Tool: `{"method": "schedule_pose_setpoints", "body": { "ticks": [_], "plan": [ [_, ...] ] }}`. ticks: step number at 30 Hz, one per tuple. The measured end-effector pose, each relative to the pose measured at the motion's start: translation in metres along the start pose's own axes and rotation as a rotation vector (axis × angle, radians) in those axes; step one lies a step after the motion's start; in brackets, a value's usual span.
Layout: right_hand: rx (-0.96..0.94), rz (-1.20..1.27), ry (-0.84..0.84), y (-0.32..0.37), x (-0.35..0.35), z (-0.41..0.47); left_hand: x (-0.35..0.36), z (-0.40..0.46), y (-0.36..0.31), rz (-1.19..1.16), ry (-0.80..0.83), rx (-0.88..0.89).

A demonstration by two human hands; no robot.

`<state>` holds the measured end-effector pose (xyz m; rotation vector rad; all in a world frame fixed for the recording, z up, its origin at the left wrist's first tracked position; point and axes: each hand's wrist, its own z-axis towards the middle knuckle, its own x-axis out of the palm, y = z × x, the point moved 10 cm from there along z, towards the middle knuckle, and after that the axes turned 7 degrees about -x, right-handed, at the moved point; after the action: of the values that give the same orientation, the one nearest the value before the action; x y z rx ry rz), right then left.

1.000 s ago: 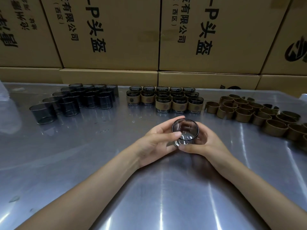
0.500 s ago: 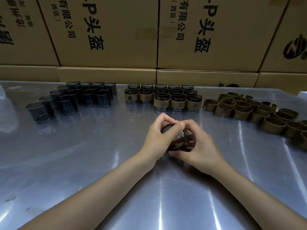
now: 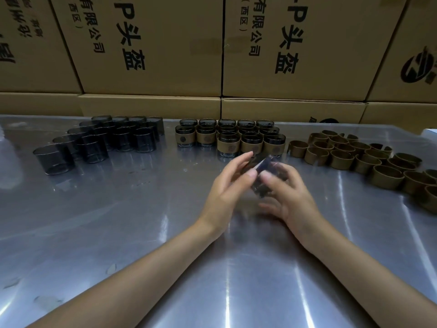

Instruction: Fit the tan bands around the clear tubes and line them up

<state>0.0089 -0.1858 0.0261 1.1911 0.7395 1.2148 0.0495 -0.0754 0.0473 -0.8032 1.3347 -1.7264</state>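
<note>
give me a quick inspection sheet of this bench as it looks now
surface: shiny metal table, a few small specks and smudges
job's things: bare clear tubes grouped far left; banded tubes in rows at far centre; loose tan bands spread far right; one tube held between both hands, blurred
clutter: clear plastic at the left edge, too faint to identify
grippers: left hand and right hand both hold the blurred tube; exact grip unclear
cables: nothing seen
surroundings: stacked cardboard boxes with printed text behind the table
</note>
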Motion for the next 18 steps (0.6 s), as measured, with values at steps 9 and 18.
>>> {"method": "schedule_pose_setpoints", "body": {
  "ticks": [9, 18],
  "plan": [
    [0.262, 0.324, 0.121, -0.012, 0.016, -0.007, 0.001, -0.009, -0.015, 0.244, -0.045, 0.129],
    [0.272, 0.230, 0.005, -0.024, 0.012, -0.007, 0.006, -0.010, -0.011, 0.059, -0.041, 0.104]
  ]
}}
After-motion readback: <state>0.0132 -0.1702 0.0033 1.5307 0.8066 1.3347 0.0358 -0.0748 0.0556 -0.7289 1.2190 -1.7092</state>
